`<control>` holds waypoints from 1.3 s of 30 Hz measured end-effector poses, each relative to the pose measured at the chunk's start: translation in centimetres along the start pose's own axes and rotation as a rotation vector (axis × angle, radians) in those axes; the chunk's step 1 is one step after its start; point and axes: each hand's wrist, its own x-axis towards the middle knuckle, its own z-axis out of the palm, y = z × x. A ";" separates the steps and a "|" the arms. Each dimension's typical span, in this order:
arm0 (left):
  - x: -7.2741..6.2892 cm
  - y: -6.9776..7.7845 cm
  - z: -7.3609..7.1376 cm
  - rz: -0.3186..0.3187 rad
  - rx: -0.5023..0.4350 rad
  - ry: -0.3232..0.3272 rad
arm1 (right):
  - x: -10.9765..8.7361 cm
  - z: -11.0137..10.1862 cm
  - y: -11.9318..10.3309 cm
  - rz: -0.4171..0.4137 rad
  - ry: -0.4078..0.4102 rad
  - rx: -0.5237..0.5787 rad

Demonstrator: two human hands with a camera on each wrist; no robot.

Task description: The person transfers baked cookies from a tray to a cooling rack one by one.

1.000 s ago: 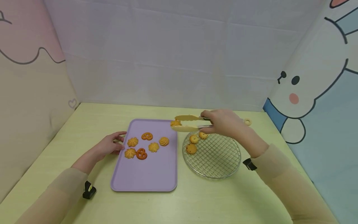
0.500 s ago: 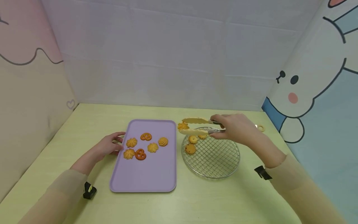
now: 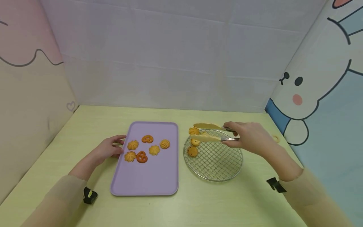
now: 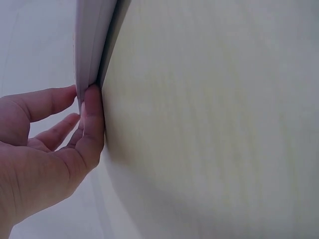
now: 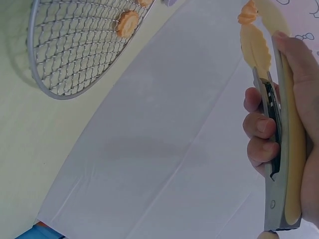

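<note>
At the left rim of a lilac tray point(image 3: 146, 179), my left hand point(image 3: 106, 148) holds the edge; the left wrist view has thumb and fingertips on either side of the tray rim point(image 4: 94, 45). My right hand point(image 3: 250, 135) grips metal tongs point(image 3: 206, 138) with pale yellow tips. Pinched in the tips is a ridged, flower-shaped cookie point(image 3: 194, 130), held over the back left of a round wire rack point(image 3: 218, 160). On the rack's left side lie a brown round cookie point(image 3: 193, 151) and a paler cookie point(image 3: 195, 142), with another partly hidden behind the tongs.
On the tray lie two pretzels point(image 3: 142, 157), a swirl cookie point(image 3: 164, 144) and several flower-shaped cookies point(image 3: 154, 150). The rack stands just right of the tray on a pale yellow table point(image 3: 198, 205). A white wall point(image 3: 175, 63) closes off the back.
My right hand has moved right and slightly nearer, carrying the cookie in the tongs from above the tray's back right corner to above the rack. My left hand stays at the tray's rim.
</note>
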 end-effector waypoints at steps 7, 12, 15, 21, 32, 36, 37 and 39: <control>-0.1 -0.2 -0.1 0.016 0.028 0.023 | -1.5 0.6 0.3 0.014 0.021 0.004; 0.0 -0.3 -0.1 0.025 0.049 0.029 | -2.5 1.3 0.3 0.017 0.035 0.024; 0.0 -0.2 -0.1 0.021 0.045 0.027 | -3.1 1.9 0.3 0.022 0.030 0.035; 0.1 -0.3 -0.1 0.013 0.033 0.022 | -4.2 3.3 0.6 0.000 0.053 0.043; 0.0 -0.3 0.0 0.021 0.000 0.011 | -5.3 5.8 1.3 0.024 0.039 0.055; 0.0 -0.2 0.0 0.013 -0.003 0.011 | -5.6 6.4 1.5 0.045 0.029 0.053; 0.0 -0.2 0.0 0.011 -0.003 0.012 | -5.6 6.6 1.6 0.047 0.030 0.048; 0.0 -0.2 0.0 0.006 -0.001 0.014 | -5.7 7.0 1.8 0.044 0.039 0.036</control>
